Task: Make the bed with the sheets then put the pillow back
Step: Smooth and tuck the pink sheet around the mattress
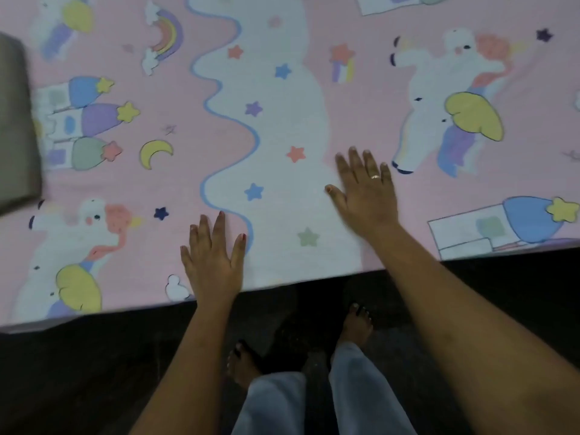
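Observation:
A pink sheet (361, 98) printed with unicorns, stars, castles and a white cloud band lies spread flat over the bed. My left hand (213, 259) rests palm down on it close to the bed's near edge, fingers straight. My right hand (365, 189), with a ring on one finger, lies flat on the sheet farther in, fingers spread. A grey-brown pillow (15, 120) sits at the left edge of the view, partly cut off.
The bed's near edge (314, 282) runs across the view, rising to the right. Below it is dark floor (78, 372), where my bare feet (357, 324) and light trouser legs stand close to the bed.

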